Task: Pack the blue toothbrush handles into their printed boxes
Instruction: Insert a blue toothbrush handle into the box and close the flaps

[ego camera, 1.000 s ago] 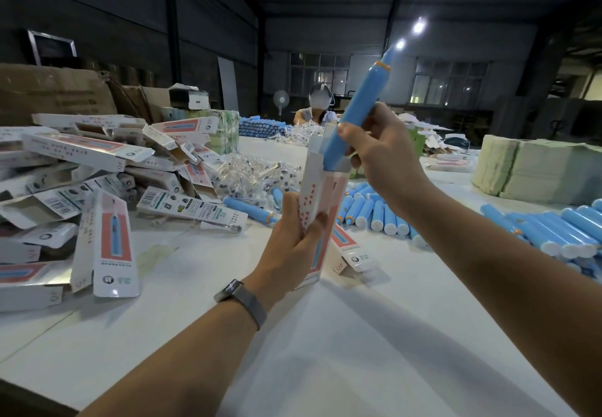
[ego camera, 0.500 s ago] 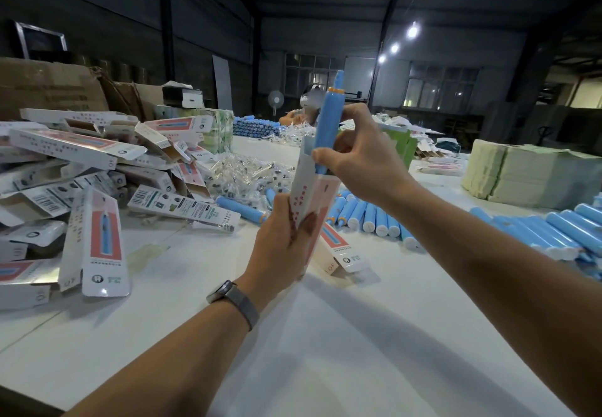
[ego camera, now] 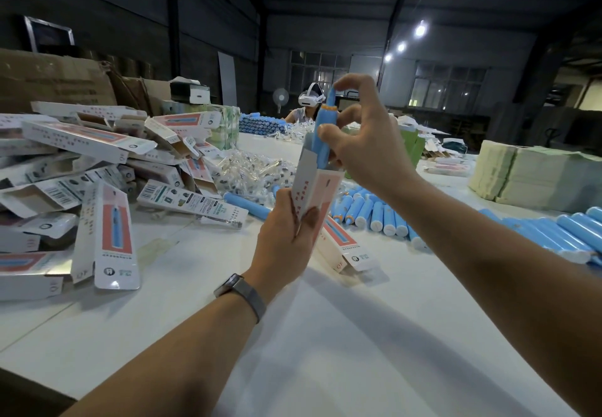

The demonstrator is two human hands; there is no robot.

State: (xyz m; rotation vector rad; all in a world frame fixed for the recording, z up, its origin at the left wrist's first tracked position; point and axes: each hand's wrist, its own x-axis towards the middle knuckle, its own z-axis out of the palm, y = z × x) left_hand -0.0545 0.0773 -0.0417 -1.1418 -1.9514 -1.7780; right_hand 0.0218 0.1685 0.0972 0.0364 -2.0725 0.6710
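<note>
Item in hand: blue toothbrush handle, upright, lower part already inside the open top of a printed box; upper part and narrow tip stand clear above the box mouth.

Left hand: wrapped round the lower half of the box, thumb across its front face, holding it near vertical above the white table.

Right hand: fingers curled, forefinger resting on the handle's tip, thumb and another finger pinching the barrel just above the box mouth — a light fingertip hold rather than a full grasp.

Stock nearby: loose handles in a row behind the box, more handles to the right; heap of printed boxes to the left; one box lying flat beneath the held one.

Risks, as judged:
- The open flap beside the barrel may fold inward and jam the descent.
- A tilted push from the fingertip could crease the thin card or split a seam.
- If the bottom closure is loose — not visible here — the handle may drop straight through.
</note>
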